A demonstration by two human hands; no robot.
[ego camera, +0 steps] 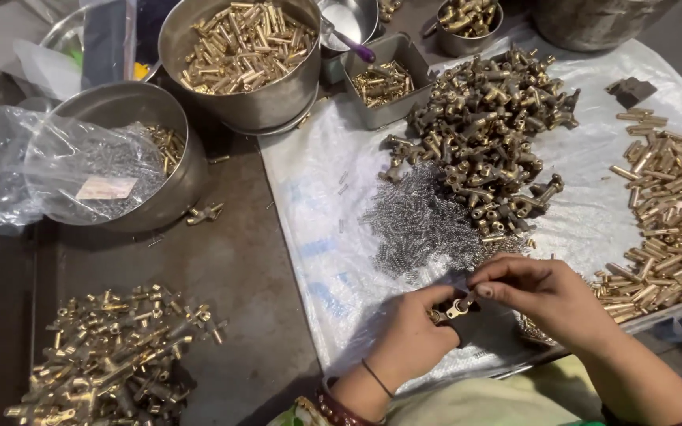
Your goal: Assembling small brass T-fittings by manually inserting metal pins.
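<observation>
Left hand (412,335) gripped small brass fitting (453,309), fitting half hidden by fingers (436,300). Right hand (542,292) pinched its top; tiny piece there too small to tell. Fitting sat just below spring heap (420,225). Left of heap: bagged steel bowl (132,158), assembled brass pile (112,359), cut off. Right: brass tubes (668,213) on bench (238,268).

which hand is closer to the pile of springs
Left. The left hand sits just below the springs, holding a small brass part. The right hand is off to their lower right.
</observation>
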